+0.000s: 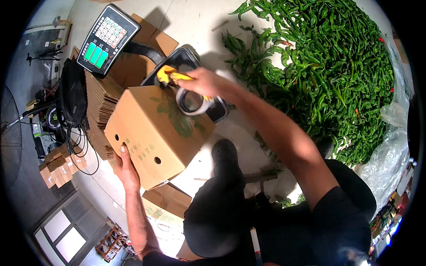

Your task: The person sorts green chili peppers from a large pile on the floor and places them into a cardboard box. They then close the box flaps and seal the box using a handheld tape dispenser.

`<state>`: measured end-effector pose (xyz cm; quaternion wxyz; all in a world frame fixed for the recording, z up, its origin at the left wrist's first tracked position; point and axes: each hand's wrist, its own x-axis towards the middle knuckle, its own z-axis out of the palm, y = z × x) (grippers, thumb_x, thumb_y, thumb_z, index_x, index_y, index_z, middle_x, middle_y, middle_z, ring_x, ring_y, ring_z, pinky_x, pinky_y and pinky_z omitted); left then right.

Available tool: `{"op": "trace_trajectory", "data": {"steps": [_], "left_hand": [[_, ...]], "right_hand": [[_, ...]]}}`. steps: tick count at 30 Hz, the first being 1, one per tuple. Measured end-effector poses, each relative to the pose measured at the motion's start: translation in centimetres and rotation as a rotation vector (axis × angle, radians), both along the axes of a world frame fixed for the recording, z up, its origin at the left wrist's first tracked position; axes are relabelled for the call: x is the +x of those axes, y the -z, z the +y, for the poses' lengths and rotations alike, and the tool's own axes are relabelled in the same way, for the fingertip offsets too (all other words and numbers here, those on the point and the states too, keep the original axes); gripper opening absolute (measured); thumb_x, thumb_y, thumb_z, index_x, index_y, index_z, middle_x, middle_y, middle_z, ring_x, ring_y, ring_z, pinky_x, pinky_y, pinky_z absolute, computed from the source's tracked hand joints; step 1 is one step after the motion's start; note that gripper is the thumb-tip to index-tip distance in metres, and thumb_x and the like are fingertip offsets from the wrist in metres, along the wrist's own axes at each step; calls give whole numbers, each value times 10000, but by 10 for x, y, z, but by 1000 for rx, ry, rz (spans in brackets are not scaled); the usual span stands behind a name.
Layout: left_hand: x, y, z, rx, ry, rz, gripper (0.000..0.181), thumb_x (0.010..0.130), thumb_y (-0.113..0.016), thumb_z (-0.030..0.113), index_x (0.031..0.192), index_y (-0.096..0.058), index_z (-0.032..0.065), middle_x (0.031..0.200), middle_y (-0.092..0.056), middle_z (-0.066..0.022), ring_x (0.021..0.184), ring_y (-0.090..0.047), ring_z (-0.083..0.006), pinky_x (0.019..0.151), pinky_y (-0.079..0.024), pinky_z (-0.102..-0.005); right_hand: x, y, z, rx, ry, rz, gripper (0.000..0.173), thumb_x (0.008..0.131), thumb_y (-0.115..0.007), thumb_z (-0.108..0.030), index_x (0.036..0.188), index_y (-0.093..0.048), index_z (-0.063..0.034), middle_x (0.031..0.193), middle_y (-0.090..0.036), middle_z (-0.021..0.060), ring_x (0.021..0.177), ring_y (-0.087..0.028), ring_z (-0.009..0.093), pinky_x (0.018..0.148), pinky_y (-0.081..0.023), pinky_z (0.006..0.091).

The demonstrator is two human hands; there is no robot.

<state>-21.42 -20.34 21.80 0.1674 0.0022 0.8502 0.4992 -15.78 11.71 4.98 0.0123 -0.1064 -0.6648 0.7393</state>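
A printed cardboard box (146,136) with round holes in its near side is tilted in front of me, close to the black platform of a digital scale (218,111). My left hand (127,166) grips the box's lower left side, the thumb on its face near a hole and the fingers hidden. My right hand (199,83) is closed on the yellow handle of a tape dispenser (166,74), which carries a wide roll of tape (191,101) over the box's upper right side. Whether the tape touches the cardboard I cannot tell.
The scale's keypad display (108,40) stands at upper left, beside stacked flat cardboard (101,106). Green peppers (326,73) lie heaped on the right, edged by clear plastic sheeting (386,159). Another cardboard box (166,202) sits below the held one. Cables hang at left.
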Motion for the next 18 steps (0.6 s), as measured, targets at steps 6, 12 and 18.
{"op": "trace_trajectory", "data": {"steps": [6, 12, 18], "left_hand": [[20, 4, 10, 198, -187, -95, 663, 1025, -551, 447, 1526, -337, 69, 1465, -487, -91, 1289, -523, -217, 1056, -457, -370], [25, 1, 7, 231, -246, -124, 644, 1029, -539, 455, 1512, -355, 70, 1433, -518, -92, 1257, -553, -210, 1029, -491, -371], [24, 5, 4, 331, -212, -217, 629, 1034, -514, 478, 1488, -399, 58, 1419, -538, -103, 1227, -575, -217, 1009, -503, -369]], "right_hand": [[-1, -20, 27, 131, -292, -168, 514, 955, -612, -502, 1080, -719, -15, 754, -671, 92, 670, -600, 156, 618, -475, 330], [130, -52, 16, 169, -560, -266, 544, 1001, -549, -302, 1505, -438, -128, 935, -655, 155, 832, -627, 238, 813, -500, 390], [189, -18, -19, 250, -337, -38, 684, 1023, -534, -413, 1546, -315, -31, 1094, -578, 230, 1015, -606, 361, 896, -490, 437]]}}
